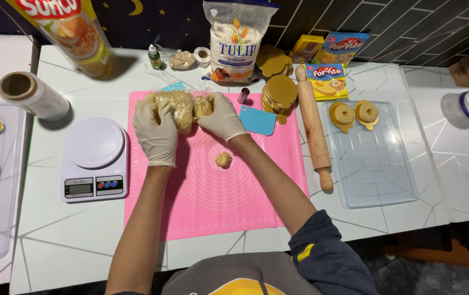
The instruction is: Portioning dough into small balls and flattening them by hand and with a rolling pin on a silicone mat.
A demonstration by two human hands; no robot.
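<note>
Head view, looking straight down: 2 gloved hands closed on 1 dough lump (179, 109) at the far edge of a pink silicone mat (218, 213). Left hand (156, 133) curled over the lump's near-left side, fingers wrapped around and partly sunk in. Right hand (221, 116) gripping the lump's right end, thumb pressed into the top, fingers hidden behind. Lump between both palms, long axis running left to right, from 1 hand across to the other; raised off the mat or resting on it, cannot tell.

Just below the right wrist, toward the body: 1 small dough ball (223, 159), loose on the mat, touching neither hand, nearer the right hand than the left. Right of the right hand, close by: blue scraper (257, 120). Further right: stack of gold discs (280, 94), then wooden rolling pin (314, 125), long axis running away from the body. Left of the left hand, off the mat: white kitchen scale (94, 158).
</note>
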